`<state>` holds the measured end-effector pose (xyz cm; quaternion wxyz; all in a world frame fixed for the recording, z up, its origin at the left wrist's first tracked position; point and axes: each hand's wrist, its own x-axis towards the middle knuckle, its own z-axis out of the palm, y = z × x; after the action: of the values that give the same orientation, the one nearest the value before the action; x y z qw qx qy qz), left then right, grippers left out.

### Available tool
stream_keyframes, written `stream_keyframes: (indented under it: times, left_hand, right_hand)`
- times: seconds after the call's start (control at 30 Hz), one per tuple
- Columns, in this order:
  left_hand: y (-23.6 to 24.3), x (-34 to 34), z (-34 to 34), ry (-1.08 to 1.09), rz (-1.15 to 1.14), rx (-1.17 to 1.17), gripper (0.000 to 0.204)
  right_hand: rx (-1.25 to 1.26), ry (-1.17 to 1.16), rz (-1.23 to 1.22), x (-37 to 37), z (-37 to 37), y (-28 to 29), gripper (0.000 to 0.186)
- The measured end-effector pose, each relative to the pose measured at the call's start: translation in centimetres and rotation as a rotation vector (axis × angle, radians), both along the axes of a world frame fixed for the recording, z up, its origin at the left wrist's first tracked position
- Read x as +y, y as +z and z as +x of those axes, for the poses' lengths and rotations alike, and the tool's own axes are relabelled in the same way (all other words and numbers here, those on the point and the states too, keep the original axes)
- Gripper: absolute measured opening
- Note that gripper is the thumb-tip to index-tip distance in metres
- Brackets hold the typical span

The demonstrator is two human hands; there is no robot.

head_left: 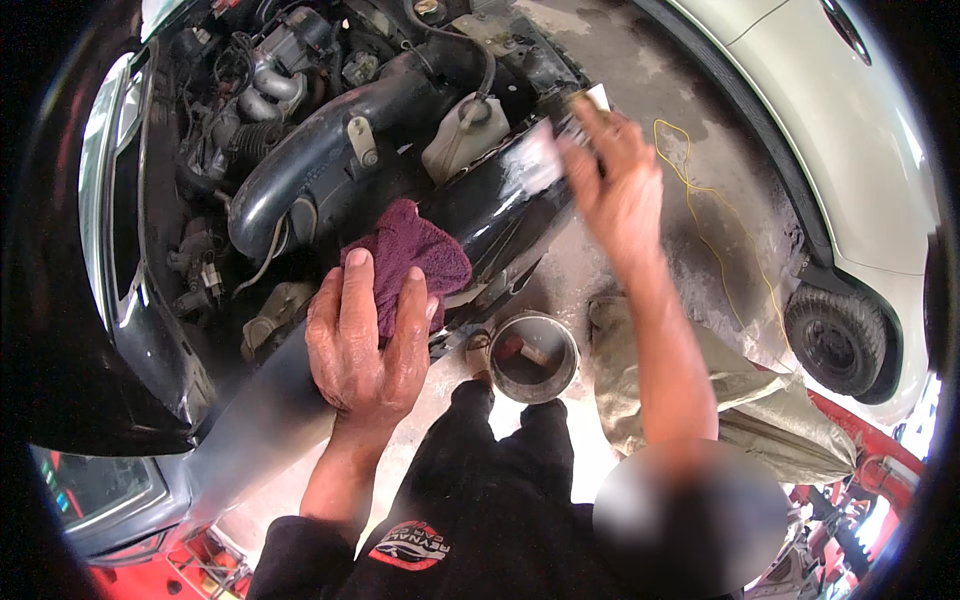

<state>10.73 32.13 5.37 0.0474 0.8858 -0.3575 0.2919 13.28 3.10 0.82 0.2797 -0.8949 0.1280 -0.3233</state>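
Rubbing panel [478,206], seemingly; gripped maroon cloth [405,235] in left hand [365,350]; couldn't tell grip of right hand [622,190]; likely needed wiping next.

The fender [285,390] bears a purple cloth [402,235] across its engine-side edge; the floor [640,60] carries a bucket [569,352] and yellow cord [690,187].

A purple cloth [425,250] lies bunched in loose folds over the black fender [488,215] beside the engine bay. The fender looks glossy, with a blurred whitish patch [530,165] farther along its top.
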Motion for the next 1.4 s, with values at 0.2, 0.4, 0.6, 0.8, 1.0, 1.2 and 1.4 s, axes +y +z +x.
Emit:
stream_keyframes:
  times: [0.2,0.4,0.6,0.8,1.0,1.2,1.4]
  left_hand:
    - [0.1,-0.1,0.1,-0.013,-0.005,-0.044,0.035]
    - [0.1,-0.2,0.2,-0.028,-0.002,-0.023,0.036]
    - [0.1,-0.3,0.3,-0.035,-0.017,-0.022,0.039]
    - [0.3,-0.3,0.2,-0.033,0.0,-0.046,0.032]
    - [0.0,-0.2,0.1,-0.025,-0.03,-0.005,0.04]
    - [0.0,-0.1,0.0,-0.014,-0.01,-0.012,0.04]
    - [0.0,-0.3,0.3,-0.02,0.001,-0.043,0.034]
  right_hand:
    - [-0.005,-0.058,-0.034,1.1,-0.6,-0.6,0.041]
    - [-0.039,-0.087,-0.043,-1.1,-0.2,-1.9,0.045]
    - [-0.009,-0.029,-0.023,3.0,-2.2,-1.6,0.049]
    - [-0.061,-0.088,0.084,0.2,0.2,-1.2,0.044]
    - [-0.023,0.009,0.038,6.0,-2.6,-0.3,0.051]
    - [-0.076,-0.139,0.179,0.1,0.8,-1.5,0.043]
    - [-0.09,-0.031,0.014,6.4,-3.4,-1.9,0.051]
